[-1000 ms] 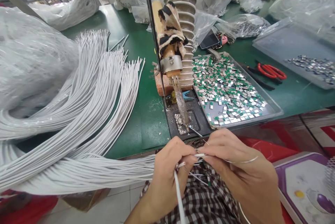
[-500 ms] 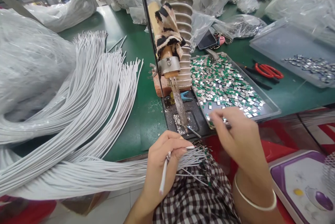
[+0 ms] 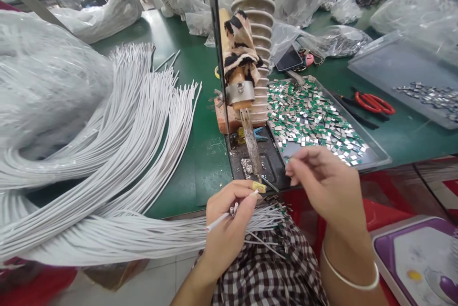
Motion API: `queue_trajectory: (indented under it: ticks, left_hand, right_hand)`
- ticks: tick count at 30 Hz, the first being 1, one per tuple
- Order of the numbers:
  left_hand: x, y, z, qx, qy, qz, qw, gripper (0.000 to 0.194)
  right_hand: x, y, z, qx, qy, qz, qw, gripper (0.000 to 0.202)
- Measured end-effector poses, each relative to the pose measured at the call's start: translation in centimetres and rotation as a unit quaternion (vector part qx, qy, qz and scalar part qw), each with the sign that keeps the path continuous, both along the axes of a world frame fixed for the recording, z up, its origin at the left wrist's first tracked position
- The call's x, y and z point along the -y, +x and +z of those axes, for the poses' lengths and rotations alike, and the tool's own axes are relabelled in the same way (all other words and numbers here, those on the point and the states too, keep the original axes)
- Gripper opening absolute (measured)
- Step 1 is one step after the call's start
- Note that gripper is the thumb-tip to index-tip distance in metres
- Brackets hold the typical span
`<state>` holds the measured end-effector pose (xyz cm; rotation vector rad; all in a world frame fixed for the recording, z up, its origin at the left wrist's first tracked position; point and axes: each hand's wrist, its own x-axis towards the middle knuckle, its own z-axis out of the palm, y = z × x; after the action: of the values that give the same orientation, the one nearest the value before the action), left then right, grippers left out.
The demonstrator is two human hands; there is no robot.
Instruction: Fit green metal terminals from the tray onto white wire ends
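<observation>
left hand [image 3: 229, 220]: pinching white wire [image 3: 255, 193], end angled forward-right near iron [image 3: 251, 148] | right hand [image 3: 322, 182]: curled, can't tell if holding; nearer tray [image 3: 382, 159]

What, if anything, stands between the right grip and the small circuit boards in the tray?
Only the clear tray's near rim, partly hidden behind the right grip; above it, the way to the small circuit boards looks open.

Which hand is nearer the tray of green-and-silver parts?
Right. The right hand is by the near edge of the tray; the left hand is farther off, to the tray's left.
</observation>
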<state>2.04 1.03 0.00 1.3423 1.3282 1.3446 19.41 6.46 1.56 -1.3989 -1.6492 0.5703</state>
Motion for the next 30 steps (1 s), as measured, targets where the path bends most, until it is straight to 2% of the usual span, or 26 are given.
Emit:
queue_trajectory:
  ticks: [2,4,7,15,18,21,23,27,30]
  left_hand:
    - [-0.1,0.1,0.5,0.005,-0.009,-0.005,1.000,0.020]
    - [-0.3,0.2,0.9,0.003,-0.001,0.002,1.000,0.020]
    - [-0.5,0.3,1.0,0.006,0.018,0.015,1.000,0.020]
    - [-0.5,0.1,0.8,0.052,-0.002,0.004,0.999,0.019]
    - [-0.5,0.0,1.1,0.044,0.007,0.004,0.999,0.020]
    - [-0.7,0.0,1.4,0.032,0.012,0.007,0.999,0.020]
    - [-0.8,0.0,1.5,0.027,0.012,0.011,1.000,0.020]
    - [-1.0,-0.1,1.6,0.032,0.010,0.011,0.999,0.021]
    - [-1.1,-0.2,1.8,0.036,0.012,0.013,0.999,0.021]
  right_hand:
    - [1.6,-1.2,0.4,-0.093,-0.008,0.056,0.994,0.009]
    - [2.6,-2.3,0.4,-0.131,0.001,0.061,0.989,0.010]
    - [3.3,-3.1,0.0,-0.134,0.022,0.043,0.990,0.013]
    - [3.6,-3.2,-0.2,-0.152,0.016,0.061,0.986,0.014]
    - [3.8,-3.2,-0.2,-0.120,0.030,0.073,0.990,0.015]
    - [3.9,-3.1,-0.4,-0.055,0.081,0.034,0.995,0.021]
    - [3.8,-3.0,-0.3,-0.032,0.124,0.010,0.992,0.018]
    - [3.5,-3.1,0.2,-0.021,0.203,0.046,0.978,0.014]
    - [3.2,-3.2,0.6,-0.010,0.229,0.048,0.972,0.016]
